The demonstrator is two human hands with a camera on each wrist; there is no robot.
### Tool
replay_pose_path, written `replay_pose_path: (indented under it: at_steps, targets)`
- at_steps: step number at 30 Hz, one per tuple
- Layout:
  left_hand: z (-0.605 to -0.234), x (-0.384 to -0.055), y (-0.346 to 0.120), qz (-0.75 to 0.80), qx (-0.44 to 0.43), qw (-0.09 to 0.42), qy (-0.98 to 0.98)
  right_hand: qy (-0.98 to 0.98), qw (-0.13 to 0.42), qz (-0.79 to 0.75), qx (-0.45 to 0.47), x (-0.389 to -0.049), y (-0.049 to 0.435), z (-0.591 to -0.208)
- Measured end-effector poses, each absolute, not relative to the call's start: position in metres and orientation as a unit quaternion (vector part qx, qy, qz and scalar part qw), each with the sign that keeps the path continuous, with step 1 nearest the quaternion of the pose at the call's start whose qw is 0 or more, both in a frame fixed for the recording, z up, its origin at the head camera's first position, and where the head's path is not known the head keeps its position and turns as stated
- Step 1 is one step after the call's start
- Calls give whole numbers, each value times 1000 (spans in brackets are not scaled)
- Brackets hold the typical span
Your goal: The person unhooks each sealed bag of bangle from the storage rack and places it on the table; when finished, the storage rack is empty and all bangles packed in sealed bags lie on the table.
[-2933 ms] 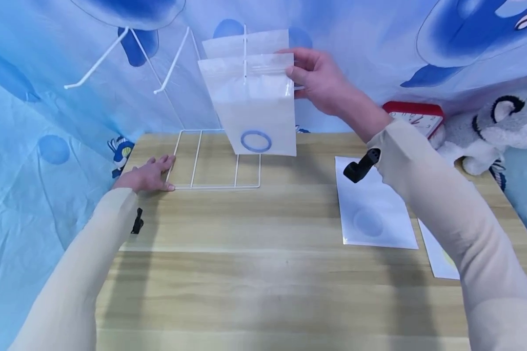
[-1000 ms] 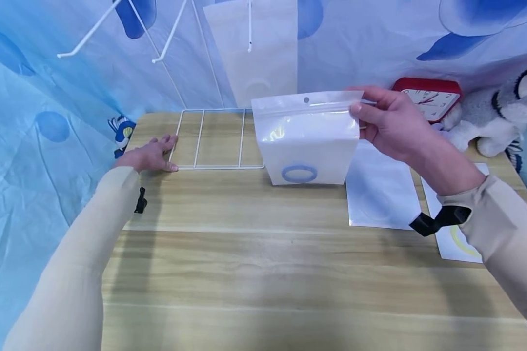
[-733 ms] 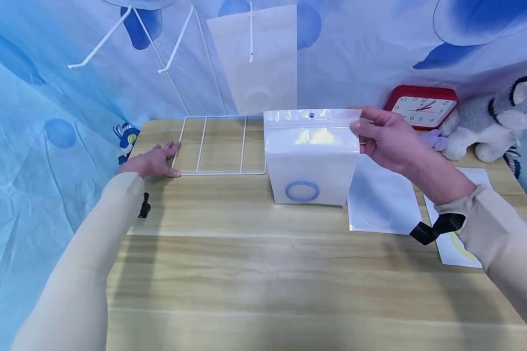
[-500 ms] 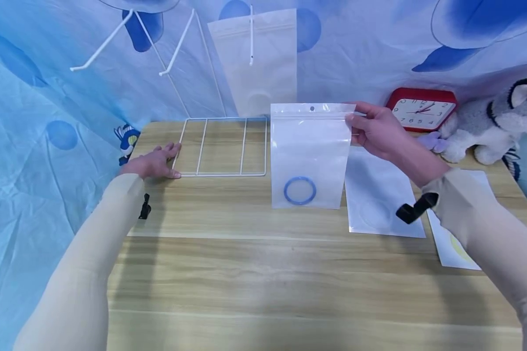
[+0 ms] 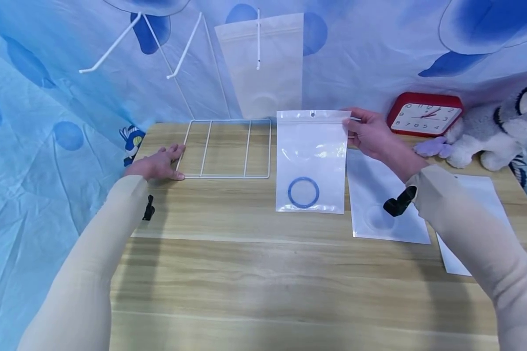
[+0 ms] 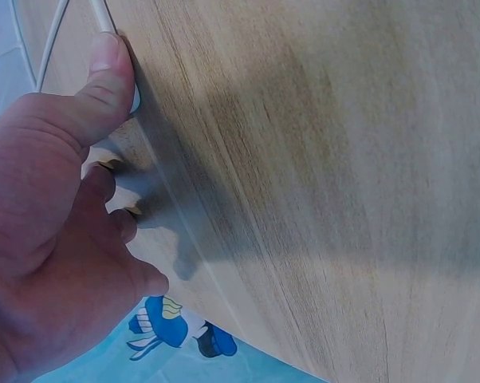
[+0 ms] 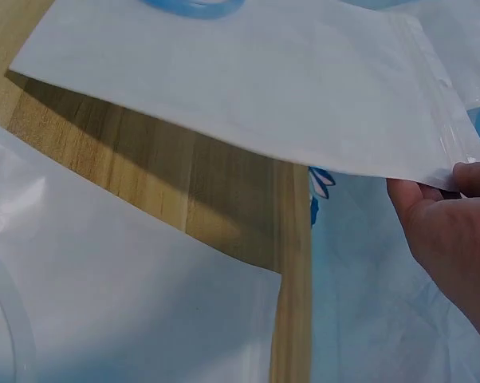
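In the head view my right hand [image 5: 371,134] pinches the upper right corner of a white zip bag [image 5: 309,141]. A blue ring [image 5: 303,192] shows through the lower part of the bag. In the right wrist view the bag [image 7: 248,88] is tilted, its near edge raised above the wooden table. My left hand [image 5: 160,163] rests on the left side of a white wire rack's base [image 5: 228,177]. The left thumb [image 6: 108,80] presses on the base's front corner, with the other fingers spread alongside.
A pale zip bag [image 5: 268,63] hangs on one rack hook; two more hooks [image 5: 110,46] stick out to the left. Two white bags [image 5: 379,195] [image 5: 483,195] lie at the right. A red clock [image 5: 425,113] and a plush dog [image 5: 487,129] stand behind.
The bag with the blue ring has come off the rack's hook in my right hand, moving right and down to the table beside the base. The left hand stays on the base.
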State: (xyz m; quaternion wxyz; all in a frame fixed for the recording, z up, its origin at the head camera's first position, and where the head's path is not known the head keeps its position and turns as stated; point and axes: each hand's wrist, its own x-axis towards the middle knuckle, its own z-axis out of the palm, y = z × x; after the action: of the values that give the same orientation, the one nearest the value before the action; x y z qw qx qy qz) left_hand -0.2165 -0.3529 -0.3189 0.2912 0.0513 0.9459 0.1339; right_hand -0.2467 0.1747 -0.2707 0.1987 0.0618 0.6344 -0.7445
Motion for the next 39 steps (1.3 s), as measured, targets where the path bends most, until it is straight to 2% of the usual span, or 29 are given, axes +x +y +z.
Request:
replay_pose_path:
  at_steps: [14,28,39]
  targets:
    - [-321,-218,-355,128,68,293,945,702,184,-685,60,-267,166,-305]
    - [-318,-218,-355,115,61,286,949,823,105,-554,66,-289,165,-325]
    - [-321,-218,-355,121,59,287,949,863,71,-494,73,-299,162,-334]
